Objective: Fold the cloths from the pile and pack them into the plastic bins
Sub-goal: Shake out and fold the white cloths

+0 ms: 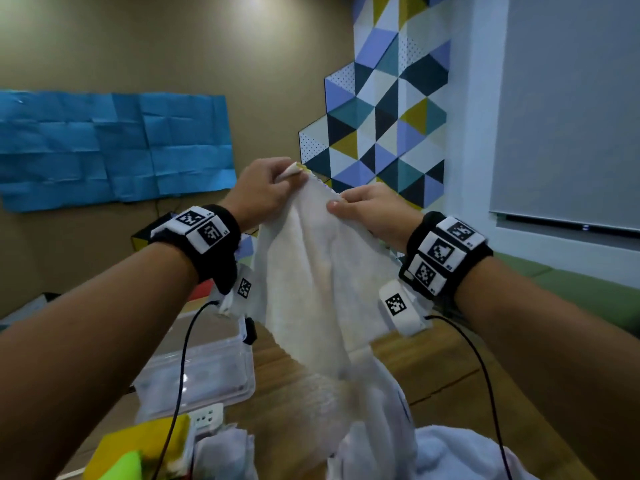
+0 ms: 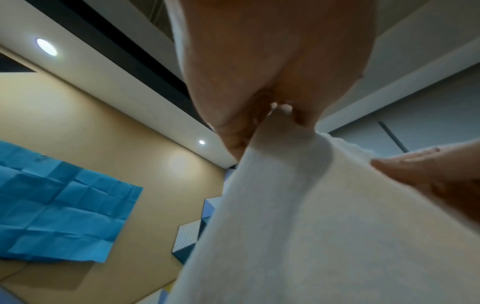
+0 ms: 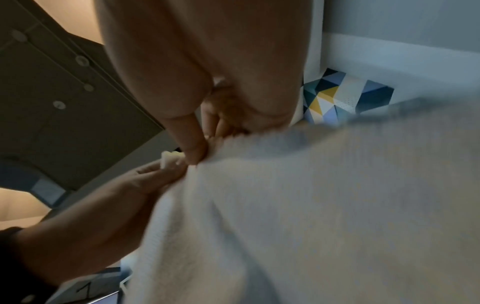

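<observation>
A white cloth (image 1: 318, 275) hangs in the air in front of me, held up by its top edge. My left hand (image 1: 273, 183) pinches the upper left corner, where a small tag sticks out. My right hand (image 1: 360, 206) pinches the top edge a short way to the right. In the left wrist view the cloth (image 2: 324, 226) drops away from the pinching left hand (image 2: 270, 115). In the right wrist view the right hand (image 3: 202, 144) grips the blurred cloth (image 3: 311, 216). A clear plastic bin (image 1: 197, 375) stands on the wooden table (image 1: 287, 393) at lower left. The pile of white cloths (image 1: 450, 455) lies at the bottom.
Yellow and green cloths (image 1: 138, 448) lie at the lower left by a white power strip (image 1: 207, 415). Cables run from both wrist bands down past the bin and pile. A green bench (image 1: 581, 289) lines the right wall.
</observation>
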Demonstrator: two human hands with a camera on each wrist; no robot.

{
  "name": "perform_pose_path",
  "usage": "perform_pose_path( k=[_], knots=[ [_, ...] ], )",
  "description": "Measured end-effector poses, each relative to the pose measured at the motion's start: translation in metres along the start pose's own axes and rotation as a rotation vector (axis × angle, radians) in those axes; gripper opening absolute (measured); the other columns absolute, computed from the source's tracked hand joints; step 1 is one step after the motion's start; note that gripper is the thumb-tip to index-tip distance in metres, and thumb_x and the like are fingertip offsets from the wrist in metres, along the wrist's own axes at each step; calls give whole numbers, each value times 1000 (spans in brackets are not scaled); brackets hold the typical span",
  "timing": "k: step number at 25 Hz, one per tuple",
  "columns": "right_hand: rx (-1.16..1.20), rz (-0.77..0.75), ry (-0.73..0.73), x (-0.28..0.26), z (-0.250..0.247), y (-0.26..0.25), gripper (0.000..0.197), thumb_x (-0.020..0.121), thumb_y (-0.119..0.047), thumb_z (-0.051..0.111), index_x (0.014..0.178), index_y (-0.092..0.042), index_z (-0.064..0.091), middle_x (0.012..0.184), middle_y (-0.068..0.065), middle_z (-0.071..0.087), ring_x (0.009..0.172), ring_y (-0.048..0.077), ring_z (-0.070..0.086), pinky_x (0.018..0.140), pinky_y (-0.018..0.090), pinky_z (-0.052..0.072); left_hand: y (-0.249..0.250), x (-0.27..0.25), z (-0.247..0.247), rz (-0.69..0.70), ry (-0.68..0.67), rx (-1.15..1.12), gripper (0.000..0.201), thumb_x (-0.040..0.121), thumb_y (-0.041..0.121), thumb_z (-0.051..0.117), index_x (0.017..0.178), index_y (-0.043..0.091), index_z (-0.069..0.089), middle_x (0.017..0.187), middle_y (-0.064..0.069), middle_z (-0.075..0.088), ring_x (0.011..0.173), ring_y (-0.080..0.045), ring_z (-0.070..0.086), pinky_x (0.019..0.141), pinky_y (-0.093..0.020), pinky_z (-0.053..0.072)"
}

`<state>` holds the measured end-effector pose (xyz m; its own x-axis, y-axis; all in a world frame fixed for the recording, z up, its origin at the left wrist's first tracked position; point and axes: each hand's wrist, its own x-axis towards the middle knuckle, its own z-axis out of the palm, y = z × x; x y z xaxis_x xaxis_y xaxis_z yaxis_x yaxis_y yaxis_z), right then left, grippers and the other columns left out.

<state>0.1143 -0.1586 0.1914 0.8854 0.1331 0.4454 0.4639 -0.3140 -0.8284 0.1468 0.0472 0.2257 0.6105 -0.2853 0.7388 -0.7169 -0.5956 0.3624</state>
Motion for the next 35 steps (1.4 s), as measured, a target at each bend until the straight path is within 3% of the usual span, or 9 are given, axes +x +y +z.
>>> perform_pose_path(
  k=[4,9,11,15,22,26,29,32,35],
  knots=[
    [65,-25,171,4,6,-5,22,75,-30,84,75,-10,75,82,10,75,76,23,70,78,38,58,12,-8,-1,-101,340,134,28,83,31,69,81,11,50,72,1,48,62,-15,41,58,-32,36],
    [355,22,295,4,25,0,35,60,-24,92,60,-19,57,71,15,61,68,27,61,67,52,57,51,-50,16,-422,-249,-443,11,93,16,64,94,7,59,87,-16,70,72,-26,70,60,-44,61],
    [522,77,278,-1,31,-2,23,69,-12,89,75,-10,67,83,26,69,75,36,69,70,58,59,53,-61,24,-463,-280,-485,34,84,18,77,106,10,53,101,-13,67,86,-22,69,72,-51,63],
    [690,208,172,-8,38,1,24,80,-13,82,98,-1,69,85,20,71,64,26,70,56,35,59,48,-71,46,-355,-202,-279,64,70,30,89,115,17,47,99,-7,57,84,-21,61,68,-40,59],
    [690,201,-9,-18,32,15,19,85,-14,77,98,-4,66,91,13,73,81,21,73,71,32,61,29,-70,56,-388,29,-329,21,78,-6,61,78,13,51,67,-4,57,55,-17,60,54,-43,58],
    [605,265,-3,-25,8,37,30,84,-9,77,111,-1,67,105,15,72,92,29,72,74,39,61,-4,-75,38,-466,121,-196,24,77,-4,43,68,18,42,61,1,43,51,-13,37,43,-24,32],
    [560,337,230,-26,-12,57,15,86,1,68,101,-2,67,91,14,70,78,27,68,60,32,59,-18,-87,26,-548,-21,-266,19,87,6,51,71,17,49,69,0,49,60,-13,44,55,-26,38],
    [405,394,405,-26,-31,76,12,86,4,64,83,-8,63,71,8,60,62,18,60,48,25,54,-29,-103,9,-595,-362,-325,18,65,12,71,79,9,61,71,-6,55,64,-19,51,59,-26,41],
    [333,451,433,-28,-47,91,14,82,4,60,87,-9,61,67,8,52,42,14,53,42,22,48,-45,-113,-3,-593,-625,12,13,63,13,74,72,8,67,64,-8,56,59,-20,51,54,-29,38]
  ],
)
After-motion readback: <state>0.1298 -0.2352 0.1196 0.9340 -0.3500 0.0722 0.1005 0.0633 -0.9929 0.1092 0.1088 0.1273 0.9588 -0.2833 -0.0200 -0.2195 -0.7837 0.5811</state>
